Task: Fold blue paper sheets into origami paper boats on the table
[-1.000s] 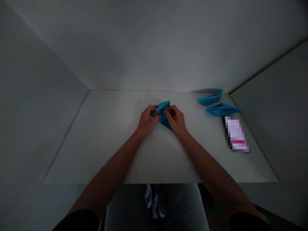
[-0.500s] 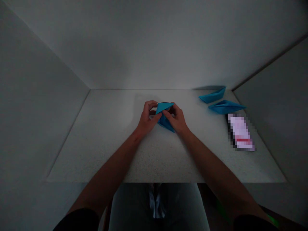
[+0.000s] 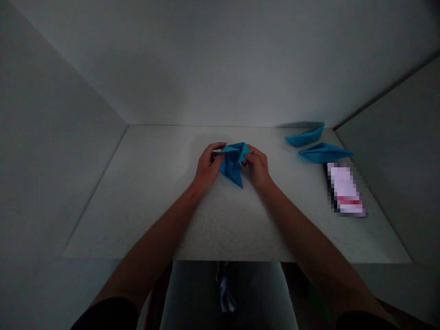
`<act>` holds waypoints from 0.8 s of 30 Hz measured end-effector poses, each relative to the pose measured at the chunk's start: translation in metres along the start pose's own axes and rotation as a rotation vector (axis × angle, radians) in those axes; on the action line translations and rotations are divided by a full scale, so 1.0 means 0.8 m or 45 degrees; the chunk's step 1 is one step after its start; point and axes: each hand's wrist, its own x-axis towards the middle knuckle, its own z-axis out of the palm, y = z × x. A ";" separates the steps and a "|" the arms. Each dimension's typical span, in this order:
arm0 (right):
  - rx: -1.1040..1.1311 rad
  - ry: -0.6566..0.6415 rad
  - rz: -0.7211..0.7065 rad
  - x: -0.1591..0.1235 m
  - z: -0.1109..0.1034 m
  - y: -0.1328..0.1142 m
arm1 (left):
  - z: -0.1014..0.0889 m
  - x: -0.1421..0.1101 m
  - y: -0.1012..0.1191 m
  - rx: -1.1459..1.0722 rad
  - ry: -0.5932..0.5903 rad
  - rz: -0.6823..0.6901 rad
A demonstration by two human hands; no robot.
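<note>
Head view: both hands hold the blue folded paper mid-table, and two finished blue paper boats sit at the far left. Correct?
Not quite. The two finished boats sit at the far right, per the head view. Both the left hand and right hand do hold the blue folded paper mid-table.

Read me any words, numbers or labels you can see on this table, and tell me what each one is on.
No text can be read.
The flat white and red item at the table's right side is blurred into blocks; nothing on it is legible.
The blue folded paper held between the left hand and right hand is plain.
The two blue paper boats carry no print.
</note>
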 end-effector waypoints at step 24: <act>-0.128 0.799 0.022 0.036 -0.065 0.020 | -0.004 0.014 -0.024 -0.547 0.319 -0.138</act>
